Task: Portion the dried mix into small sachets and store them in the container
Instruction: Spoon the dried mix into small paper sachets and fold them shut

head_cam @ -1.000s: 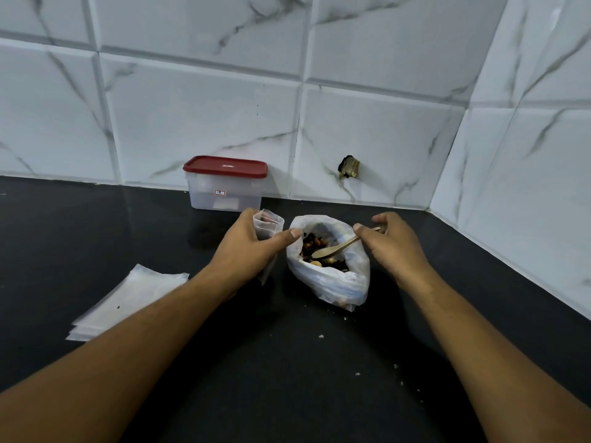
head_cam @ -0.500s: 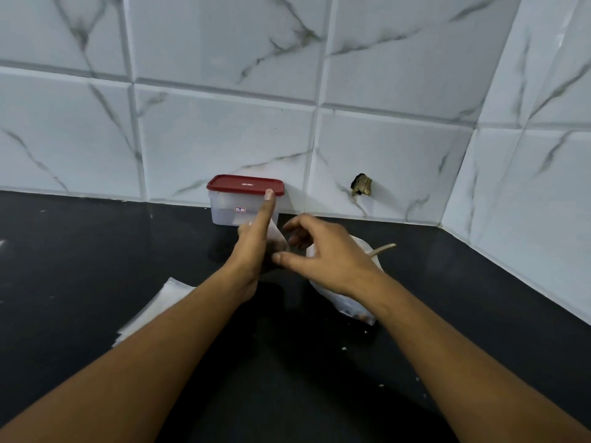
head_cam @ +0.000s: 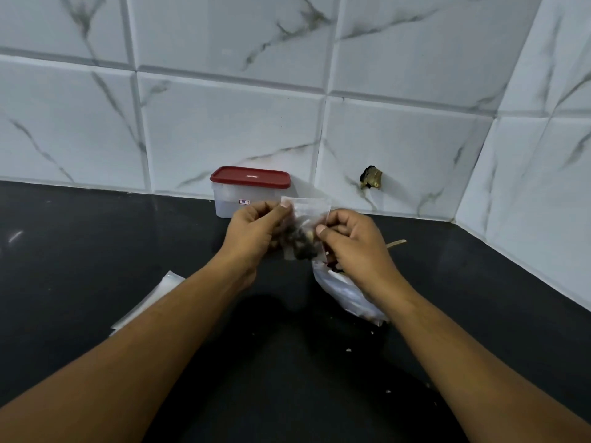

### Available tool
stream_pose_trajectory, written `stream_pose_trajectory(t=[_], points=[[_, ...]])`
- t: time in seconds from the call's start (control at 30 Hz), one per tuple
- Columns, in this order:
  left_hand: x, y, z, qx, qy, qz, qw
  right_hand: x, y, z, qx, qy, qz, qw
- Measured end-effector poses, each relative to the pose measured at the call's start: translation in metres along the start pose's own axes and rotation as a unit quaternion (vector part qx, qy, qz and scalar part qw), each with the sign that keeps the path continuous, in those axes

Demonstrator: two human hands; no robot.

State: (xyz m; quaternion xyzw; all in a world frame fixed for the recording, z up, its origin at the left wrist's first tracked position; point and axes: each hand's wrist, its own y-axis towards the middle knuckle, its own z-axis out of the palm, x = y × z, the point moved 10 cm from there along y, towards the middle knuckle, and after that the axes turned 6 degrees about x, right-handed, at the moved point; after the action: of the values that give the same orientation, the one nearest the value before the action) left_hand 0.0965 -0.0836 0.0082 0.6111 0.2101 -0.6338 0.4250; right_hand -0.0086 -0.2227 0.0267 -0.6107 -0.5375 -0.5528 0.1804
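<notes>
1 filled sachet (head_cam: pixel 305 230) is pinched above the desk (head_cam: pixel 96 251) in the grip of the left hand (head_cam: pixel 256 233) and right hand (head_cam: pixel 353 243). The container (head_cam: pixel 249 198) is seen lidded behind; sealing and storing are judged outstanding.

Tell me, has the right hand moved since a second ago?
Yes. The right hand let go of the spoon, left in the big bag, and shifted left toward the red-lidded container, now pinching the sachet.

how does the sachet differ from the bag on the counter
The sachet is small, pinched between left hand and right hand; the bag of dried mix is larger and lies on the counter. The sachet is clear; the bag looks whitish. Both are plastic, holding dried mix.
</notes>
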Motion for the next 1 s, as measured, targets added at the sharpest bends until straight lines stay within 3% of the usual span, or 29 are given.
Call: stream_pose_trajectory(t=[0.37,0.53,0.7,0.87,1.0], points=[[-0.020,-0.020,-0.033,0.025,0.049,0.059,0.997,0.012,-0.006,0.012,0.014,0.082,-0.046,0.995],[-0.017,-0.026,-0.058,0.066,0.141,0.023,0.988,0.024,-0.015,0.026,0.001,-0.061,-0.125,0.990],[-0.006,-0.028,-0.052,0.135,0.278,-0.041,0.950,0.020,-0.019,0.046,0.070,-0.282,-0.097,0.952],[-0.030,-0.027,-0.061,0.085,0.204,0.047,0.974,0.038,-0.021,0.029,0.004,-0.234,-0.128,0.964],[-0.021,-0.032,-0.048,0.126,0.267,0.032,0.955,0.018,-0.018,0.039,0.057,-0.268,-0.071,0.959]])
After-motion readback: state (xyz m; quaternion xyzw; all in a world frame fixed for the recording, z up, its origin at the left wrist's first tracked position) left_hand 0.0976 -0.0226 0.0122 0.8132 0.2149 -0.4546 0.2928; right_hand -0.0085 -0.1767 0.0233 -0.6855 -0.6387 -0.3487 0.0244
